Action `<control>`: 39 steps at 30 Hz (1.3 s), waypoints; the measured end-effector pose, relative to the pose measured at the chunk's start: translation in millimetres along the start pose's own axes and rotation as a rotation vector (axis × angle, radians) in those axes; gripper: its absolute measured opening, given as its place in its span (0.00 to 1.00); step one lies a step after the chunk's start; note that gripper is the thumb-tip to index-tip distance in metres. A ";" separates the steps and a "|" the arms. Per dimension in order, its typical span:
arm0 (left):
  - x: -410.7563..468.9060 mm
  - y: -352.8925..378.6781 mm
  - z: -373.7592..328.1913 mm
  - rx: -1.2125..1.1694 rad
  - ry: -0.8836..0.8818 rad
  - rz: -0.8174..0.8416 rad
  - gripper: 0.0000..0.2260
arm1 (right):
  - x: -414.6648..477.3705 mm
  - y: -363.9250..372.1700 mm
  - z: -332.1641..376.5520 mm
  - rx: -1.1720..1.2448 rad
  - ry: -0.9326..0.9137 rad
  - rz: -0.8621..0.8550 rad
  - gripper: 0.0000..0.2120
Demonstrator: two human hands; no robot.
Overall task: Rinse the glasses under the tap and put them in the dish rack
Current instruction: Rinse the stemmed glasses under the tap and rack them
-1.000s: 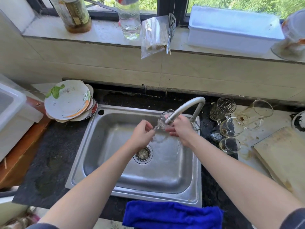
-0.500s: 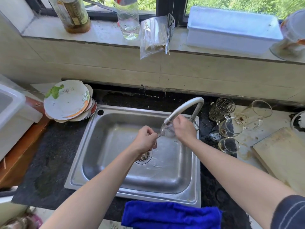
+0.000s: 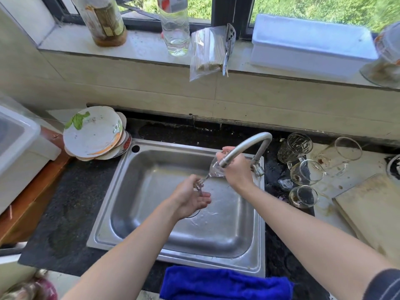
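Rinsing clear stemmed wine glass (image 3: 214, 169) under curved grey metal tap (image 3: 244, 146), above stainless steel sink (image 3: 151, 213). Gripping bowl with right hand (image 3: 237, 173); pinching stem in left hand (image 3: 190, 198), fingers loosely curled. Judged early stage: leaving four clear glasses (image 3: 307, 173) on bench (image 3: 372, 169) at right, apparently unrinsed; no racking seen.

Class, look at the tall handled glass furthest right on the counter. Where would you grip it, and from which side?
The tall glass is probably best taken by its handle, coming from the near side. The handle faces the person, and another glass crowds its left.
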State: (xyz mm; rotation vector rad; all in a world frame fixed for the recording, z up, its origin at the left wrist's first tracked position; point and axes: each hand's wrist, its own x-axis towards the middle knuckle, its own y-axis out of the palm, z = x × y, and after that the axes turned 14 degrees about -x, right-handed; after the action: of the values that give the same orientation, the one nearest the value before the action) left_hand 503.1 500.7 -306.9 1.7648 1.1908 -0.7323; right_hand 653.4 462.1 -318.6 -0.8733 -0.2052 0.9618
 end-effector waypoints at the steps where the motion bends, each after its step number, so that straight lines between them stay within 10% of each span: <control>1: 0.6 1.0 0.3 0.046 0.033 -0.010 0.07 | -4.1 1.2 0.6 -0.039 -0.042 0.018 0.09; 3: 3.7 1.4 1.8 0.202 0.222 -0.080 0.06 | -7.5 2.3 0.8 -0.215 -0.091 0.030 0.23; 16: -9.3 -15.2 8.1 0.778 0.923 -0.105 0.07 | 1.7 5.2 1.2 -0.155 0.084 0.066 0.19; 19: -4.7 -19.7 10.3 0.790 0.917 -0.094 0.09 | -4.4 1.2 12.5 -0.119 0.062 0.092 0.14; 25: 3.1 -10.0 8.2 0.196 0.263 -0.026 0.07 | -5.2 -4.2 9.5 -0.134 -0.106 -0.042 0.10; 39: -3.6 -15.5 7.7 1.101 1.072 -0.140 0.07 | 1.1 -7.3 2.8 -0.259 0.109 0.117 0.10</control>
State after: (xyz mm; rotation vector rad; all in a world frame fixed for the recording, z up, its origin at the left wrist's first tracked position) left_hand 487.4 495.1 -312.5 3.2567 1.7572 -0.5183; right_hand 657.2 462.5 -311.7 -1.1835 -0.1900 1.0071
